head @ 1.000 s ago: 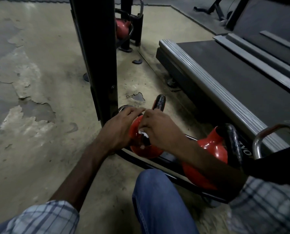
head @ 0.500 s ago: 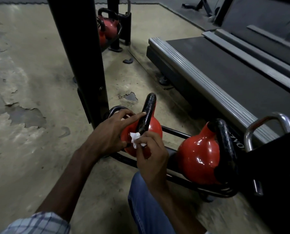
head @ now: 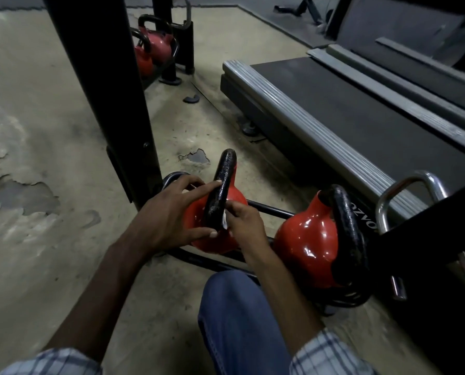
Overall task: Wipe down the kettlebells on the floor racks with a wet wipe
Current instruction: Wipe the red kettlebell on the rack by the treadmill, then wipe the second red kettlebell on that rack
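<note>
A low black floor rack [head: 269,210] of tubular rails carries two red kettlebells side by side. The end kettlebell [head: 230,197] sits by the black upright post [head: 104,90], and the second kettlebell [head: 305,240] sits near it, apart, beside the treadmill [head: 334,123]. A further rack [head: 176,54] behind the post holds more red kettlebells.

Both near kettlebells stand upright on their round bodies. The end kettlebell's black handle [head: 224,180] points up and is seen edge-on, its loop running away from the person.

The left hand [head: 169,215] lies spread against the end kettlebell. Its fingers are straight, the index fingertip touches the side of the handle, and the thumb rests low on the red body. The right hand [head: 244,226] comes in from the other side with curled fingers, pinching a white wet wipe [head: 225,221] against the lower part of the handle. Both forearms reach forward from checked sleeves, above a knee in blue jeans [head: 239,320].
</note>
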Available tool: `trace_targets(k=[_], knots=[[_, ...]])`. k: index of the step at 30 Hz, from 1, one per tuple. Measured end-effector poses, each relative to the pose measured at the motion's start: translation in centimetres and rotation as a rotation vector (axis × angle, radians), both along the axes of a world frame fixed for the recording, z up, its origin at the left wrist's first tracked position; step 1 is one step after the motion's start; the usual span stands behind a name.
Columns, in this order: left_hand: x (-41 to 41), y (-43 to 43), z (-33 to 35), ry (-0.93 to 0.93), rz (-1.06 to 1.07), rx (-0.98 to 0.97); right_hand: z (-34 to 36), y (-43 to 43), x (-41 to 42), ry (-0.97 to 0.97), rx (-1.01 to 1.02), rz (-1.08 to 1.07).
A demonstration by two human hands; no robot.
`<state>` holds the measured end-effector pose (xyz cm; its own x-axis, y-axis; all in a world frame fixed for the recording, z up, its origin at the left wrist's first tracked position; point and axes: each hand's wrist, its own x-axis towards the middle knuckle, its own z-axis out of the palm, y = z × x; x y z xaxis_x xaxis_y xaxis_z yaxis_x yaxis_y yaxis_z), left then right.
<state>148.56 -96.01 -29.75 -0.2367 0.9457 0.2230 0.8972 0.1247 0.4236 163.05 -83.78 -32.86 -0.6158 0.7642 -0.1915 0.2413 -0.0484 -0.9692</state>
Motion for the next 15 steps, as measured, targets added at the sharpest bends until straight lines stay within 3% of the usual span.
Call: trace_targets(k=[4,7,10,15], knots=[[0.2,0.0,0.7,0.019,-0.001,0.009,1.5,2.9,-1.3,-0.207,-0.091,0.314],[0.2,0.0,0.9,0.010,-0.015,0.021,2.3,2.9,-0.6,-0.230,-0.107,0.331],[0.0,0.0,0.8,0.026,-0.015,0.033,1.9,0.9,0.7,-0.073,-0.126,0.216],[0.1,0.2,0.9,-0.041,-0.019,0.036,-0.4,-2.1,2.4,0.113,-0.014,-0.192]])
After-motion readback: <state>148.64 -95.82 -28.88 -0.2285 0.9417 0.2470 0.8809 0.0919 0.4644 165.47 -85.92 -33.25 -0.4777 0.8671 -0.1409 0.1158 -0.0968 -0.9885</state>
